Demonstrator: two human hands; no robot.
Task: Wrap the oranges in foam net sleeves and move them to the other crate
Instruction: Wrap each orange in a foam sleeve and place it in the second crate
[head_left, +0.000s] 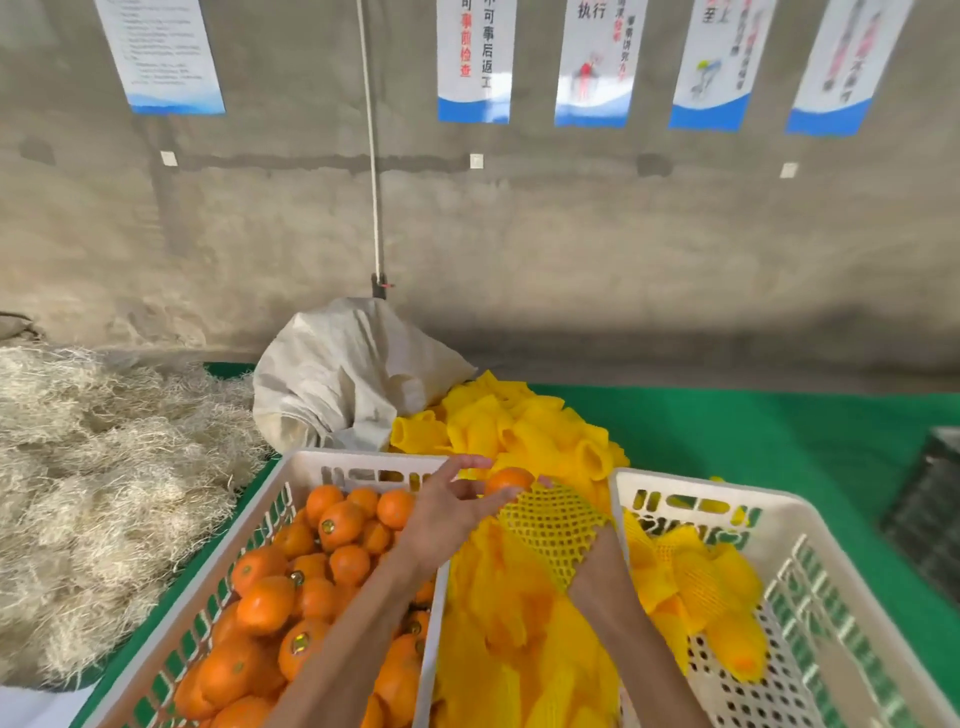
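On wall: banner (475, 57) (事后返工)

Desk (779, 431) is covered in green cloth. Two white slotted crates are set on it side by side: left crate (311, 470), right crate (779, 512). Yellow foam net sleeves (519, 421) are piled between and behind them. White sack (343, 379) is slumped behind the left crate. Pale straw-like fibre (104, 467) is heaped at left.
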